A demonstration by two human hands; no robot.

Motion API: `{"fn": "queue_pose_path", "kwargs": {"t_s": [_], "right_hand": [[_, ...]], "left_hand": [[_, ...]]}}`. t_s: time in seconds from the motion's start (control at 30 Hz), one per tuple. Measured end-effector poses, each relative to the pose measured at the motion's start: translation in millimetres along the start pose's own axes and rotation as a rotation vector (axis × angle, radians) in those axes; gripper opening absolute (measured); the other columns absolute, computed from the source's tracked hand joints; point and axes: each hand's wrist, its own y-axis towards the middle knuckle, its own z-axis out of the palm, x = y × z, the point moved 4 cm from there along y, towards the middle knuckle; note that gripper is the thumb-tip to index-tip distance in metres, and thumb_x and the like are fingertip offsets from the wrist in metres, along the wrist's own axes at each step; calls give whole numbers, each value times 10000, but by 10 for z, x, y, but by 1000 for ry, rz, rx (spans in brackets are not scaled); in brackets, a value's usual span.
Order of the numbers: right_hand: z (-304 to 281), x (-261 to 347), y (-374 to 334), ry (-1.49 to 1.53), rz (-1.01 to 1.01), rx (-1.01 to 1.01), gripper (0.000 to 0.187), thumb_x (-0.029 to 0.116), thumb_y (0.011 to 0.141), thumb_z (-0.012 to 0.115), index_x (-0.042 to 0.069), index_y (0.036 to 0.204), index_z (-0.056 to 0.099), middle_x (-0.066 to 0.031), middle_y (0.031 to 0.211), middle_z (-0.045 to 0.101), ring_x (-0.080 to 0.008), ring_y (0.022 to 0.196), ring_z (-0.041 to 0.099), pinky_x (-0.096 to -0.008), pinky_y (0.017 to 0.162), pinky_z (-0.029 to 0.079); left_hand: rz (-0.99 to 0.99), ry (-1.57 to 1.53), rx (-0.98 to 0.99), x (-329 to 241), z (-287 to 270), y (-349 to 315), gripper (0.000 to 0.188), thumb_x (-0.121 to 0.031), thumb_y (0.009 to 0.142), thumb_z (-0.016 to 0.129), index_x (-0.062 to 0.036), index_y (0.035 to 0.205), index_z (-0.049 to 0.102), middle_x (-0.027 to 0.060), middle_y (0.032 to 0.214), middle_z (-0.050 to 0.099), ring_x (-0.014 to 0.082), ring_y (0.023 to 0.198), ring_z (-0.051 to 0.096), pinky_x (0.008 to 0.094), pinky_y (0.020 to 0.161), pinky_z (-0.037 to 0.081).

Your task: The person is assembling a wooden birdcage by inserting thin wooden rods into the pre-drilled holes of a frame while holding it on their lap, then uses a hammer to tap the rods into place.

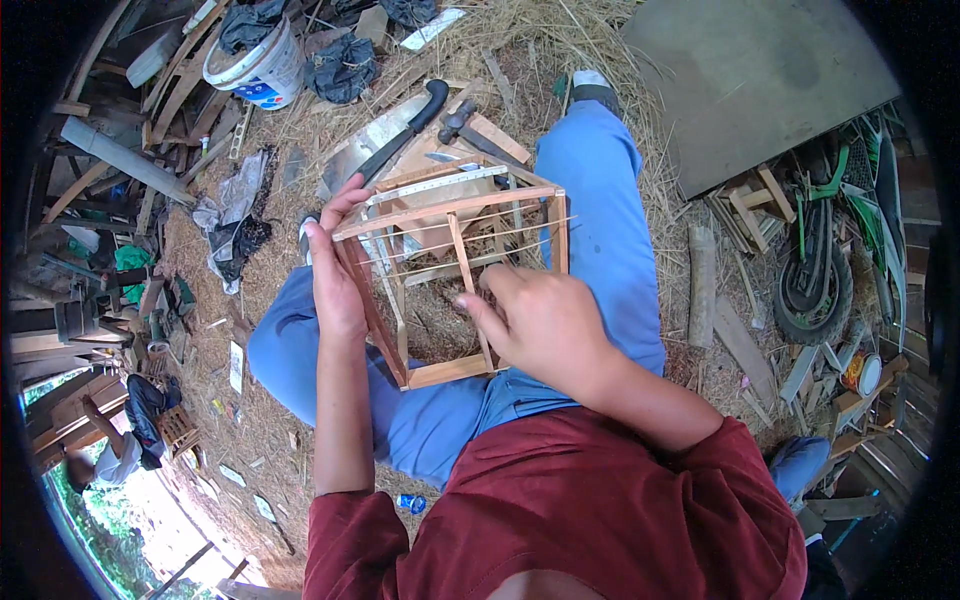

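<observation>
A small box-shaped wooden cage frame (447,371), with thin bars strung across its upper side, rests tilted over my lap. My left hand (338,285) grips its left side, thumb outside and fingers curled over the upper corner. Fingers bent, my right hand (548,312) closes at the middle upright slat (461,250), the thumb on one side of it. Whether a thin bar is also between those fingers is hidden. Just beyond the frame lie a hammer (457,122) and a black-handled blade (395,145), on and beside flat boards.
Straw and shavings cover the ground. A white bucket (262,75) stands at the far left, black plastic (342,68) beside it. On the right are a large flat panel (765,75), a motorbike wheel (815,285) and scrap wood. Another person (115,450) is at the left edge.
</observation>
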Motion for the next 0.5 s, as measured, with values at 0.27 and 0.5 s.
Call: {"fn": "queue_pose_path", "kwargs": {"t_s": [0.27, 0.5], "right_hand": [[21, 272, 337, -6, -529, -336, 231, 185, 918, 721, 102, 1128, 769, -33, 1110, 696, -256, 1083, 644, -429, 951, 505], [208, 354, 511, -145, -538, -355, 322, 191, 900, 704, 97, 1198, 784, -21, 1129, 695, -233, 1110, 638, -433, 961, 454]], "left_hand": [[-4, 35, 27, -68, 35, -17, 786, -631, 1209, 166, -37, 1429, 632, 210, 1737, 419, 325, 1587, 449, 483, 1317, 335], [-2, 59, 13, -79, 37, -25, 798, -621, 1212, 140, -32, 1414, 640, 229, 1730, 429, 335, 1596, 434, 483, 1330, 300]]}}
